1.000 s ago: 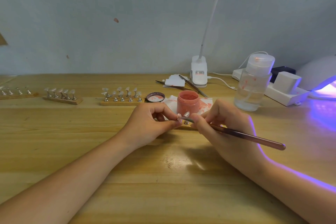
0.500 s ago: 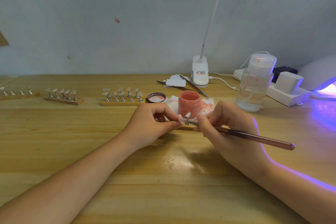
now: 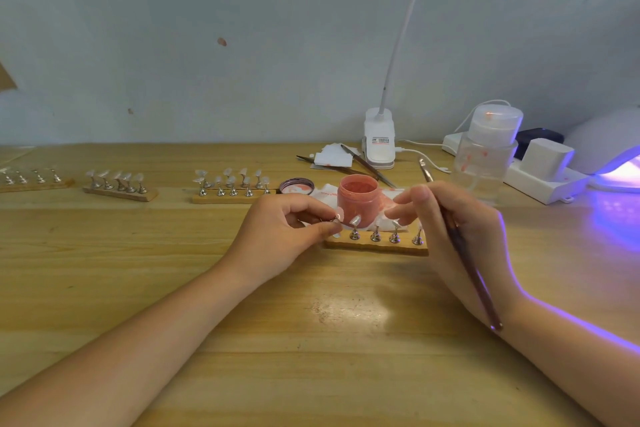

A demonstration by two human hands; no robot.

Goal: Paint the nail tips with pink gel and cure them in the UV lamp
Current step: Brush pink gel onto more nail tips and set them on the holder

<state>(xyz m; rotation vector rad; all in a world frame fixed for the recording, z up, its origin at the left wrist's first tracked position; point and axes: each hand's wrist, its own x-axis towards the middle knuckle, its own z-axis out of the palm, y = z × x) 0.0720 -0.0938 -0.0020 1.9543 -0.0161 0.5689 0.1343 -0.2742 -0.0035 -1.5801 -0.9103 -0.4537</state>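
Observation:
My left hand (image 3: 284, 236) pinches a small metal stand with a nail tip (image 3: 339, 215) at the left end of a wooden holder strip (image 3: 377, 246). Other nail tips on metal stands (image 3: 375, 234) line that strip. An open pink gel jar (image 3: 357, 198) stands just behind it on a stained white wipe. My right hand (image 3: 460, 222) grips a thin brush (image 3: 467, 267), its bristle end pointing up and back and its handle running down toward my wrist. The glowing UV lamp (image 3: 620, 163) sits at the far right edge.
The jar lid (image 3: 296, 186) lies left of the jar. More holder strips with nail tips (image 3: 230, 189) (image 3: 119, 189) (image 3: 33, 182) line the left side. A clear pump bottle (image 3: 486, 156), a clip lamp (image 3: 379, 139), tweezers (image 3: 367, 165) and a white power strip (image 3: 543, 180) stand at the back.
My right hand has pulled the brush off the nail tip and swung it upright, away to the right. The holder strip, hidden before, now shows between my hands.

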